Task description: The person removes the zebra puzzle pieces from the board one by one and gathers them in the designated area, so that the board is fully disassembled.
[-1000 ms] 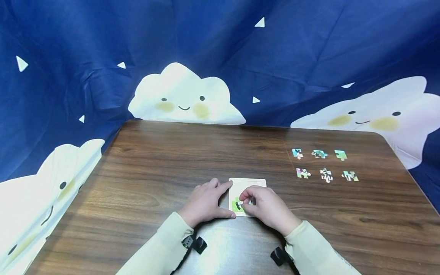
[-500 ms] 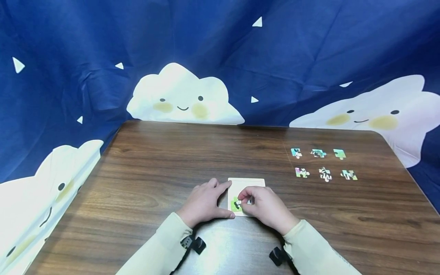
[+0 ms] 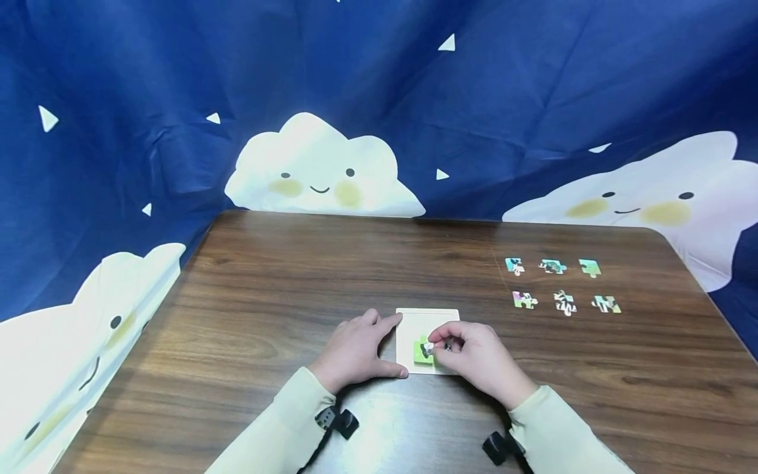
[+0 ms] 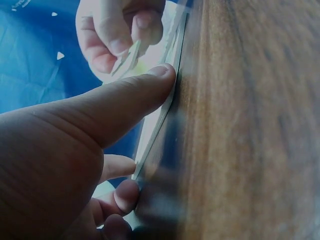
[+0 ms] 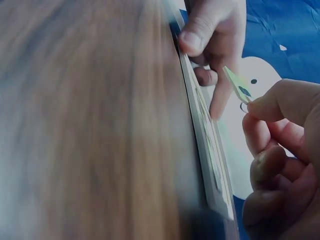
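A small white puzzle tray (image 3: pixel 408 324) lies near the front middle of the table. My left hand (image 3: pixel 355 349) lies along its left side, thumb and index finger extended and spread, with the thumb on the near-left corner. Above the tray my right hand (image 3: pixel 481 359) pinches a green jigsaw piece (image 3: pixel 421 353) with a black-and-white mark. The right wrist view shows this jigsaw piece (image 5: pixel 236 85) tilted and apart from the tray. A dark-and-white patch shows through the gap in my right hand; what it belongs to cannot be told.
Several loose jigsaw pieces lie in two rows at the table's right, among them a green one (image 3: pixel 589 267) and a black-and-white one (image 3: pixel 565 303). A blue curtain (image 3: pixel 474 99) with printed clouds hangs behind the brown wooden table (image 3: pixel 284 276).
My right hand has moved slightly right, lifting the jigsaw piece from the tray's near-left corner area. The left hand has stayed at the tray's edge.
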A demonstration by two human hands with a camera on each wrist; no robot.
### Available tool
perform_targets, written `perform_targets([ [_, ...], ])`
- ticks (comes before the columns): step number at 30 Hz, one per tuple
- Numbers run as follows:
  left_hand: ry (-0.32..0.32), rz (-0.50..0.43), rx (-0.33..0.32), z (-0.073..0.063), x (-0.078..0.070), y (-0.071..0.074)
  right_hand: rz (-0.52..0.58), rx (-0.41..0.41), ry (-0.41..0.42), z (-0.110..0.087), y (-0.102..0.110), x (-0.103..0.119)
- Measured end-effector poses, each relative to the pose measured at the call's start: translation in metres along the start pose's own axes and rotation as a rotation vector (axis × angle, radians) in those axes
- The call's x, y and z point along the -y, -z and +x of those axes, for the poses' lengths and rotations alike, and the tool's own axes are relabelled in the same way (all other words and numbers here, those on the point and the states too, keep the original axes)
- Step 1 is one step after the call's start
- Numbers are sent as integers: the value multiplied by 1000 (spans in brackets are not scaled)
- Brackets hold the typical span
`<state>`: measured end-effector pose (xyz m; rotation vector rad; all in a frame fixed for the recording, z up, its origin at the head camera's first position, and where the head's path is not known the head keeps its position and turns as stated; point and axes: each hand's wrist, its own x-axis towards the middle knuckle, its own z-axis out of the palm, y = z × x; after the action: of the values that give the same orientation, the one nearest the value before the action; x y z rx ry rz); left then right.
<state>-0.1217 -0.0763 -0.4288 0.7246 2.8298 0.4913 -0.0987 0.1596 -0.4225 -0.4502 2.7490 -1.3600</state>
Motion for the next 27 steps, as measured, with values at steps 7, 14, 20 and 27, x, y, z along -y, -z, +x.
perform_targets([
  [7, 8, 1, 8, 1, 0, 0, -20, -16, -7, -5, 12, -12],
  [14, 8, 10, 5, 0, 0, -1, -69, -61, 34, -11, 24, -27],
  [20, 10, 12, 7, 0, 1, -2, -119, -88, 57, -16, 32, -41],
  [27, 11, 12, 7, 0, 1, -2, -146, -95, 38, -21, 54, -59],
])
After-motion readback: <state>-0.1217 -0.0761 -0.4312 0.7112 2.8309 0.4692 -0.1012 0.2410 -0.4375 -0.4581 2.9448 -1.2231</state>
